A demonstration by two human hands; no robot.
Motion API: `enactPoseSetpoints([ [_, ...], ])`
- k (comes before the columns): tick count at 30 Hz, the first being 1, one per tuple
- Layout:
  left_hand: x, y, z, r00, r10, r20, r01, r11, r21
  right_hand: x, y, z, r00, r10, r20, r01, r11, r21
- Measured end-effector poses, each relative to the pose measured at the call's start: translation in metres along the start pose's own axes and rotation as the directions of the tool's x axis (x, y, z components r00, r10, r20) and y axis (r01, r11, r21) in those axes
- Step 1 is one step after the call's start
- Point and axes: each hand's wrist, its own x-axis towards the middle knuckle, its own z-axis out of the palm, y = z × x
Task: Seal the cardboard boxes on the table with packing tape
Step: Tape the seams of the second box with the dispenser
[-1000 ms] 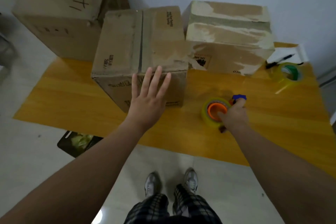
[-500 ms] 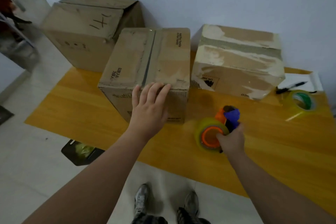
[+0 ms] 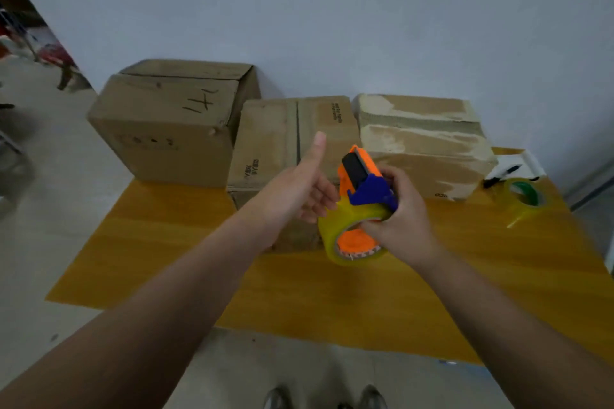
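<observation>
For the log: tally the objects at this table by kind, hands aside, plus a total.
cardboard boxes: 3
tape rolls: 2
tape dispenser: 1
black pen: 1
white paper: 1
Total: 8

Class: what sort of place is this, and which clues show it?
Probably a packing or storage room: three worn brown cardboard boxes, a yellow wooden table, and an orange-and-blue tape dispenser gripped by the right hand.
</observation>
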Motion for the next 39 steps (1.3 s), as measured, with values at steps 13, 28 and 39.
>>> enactPoseSetpoints([
  [13,-0.020,-0.005,-0.095,0.989,0.119,0.083,-0.132,0.976,0.174,0.008,-0.036,0.065,0.970,-0.111,0.215,0.167,0.950,-0.262],
  [28,-0.006,-0.049,-0.126,0.996,0.086,0.019,-0.087,0.914,0.397,0.036,-0.071,0.074,0.863,-0.013,0.504,0.450,0.473,-0.758],
  [39,-0.002,-0.101,-0.150,0.956,0.096,-0.276,-0.012,0.957,0.291,0.061,-0.092,0.073,0.876,0.039,0.481,0.481,0.014,-0.877],
])
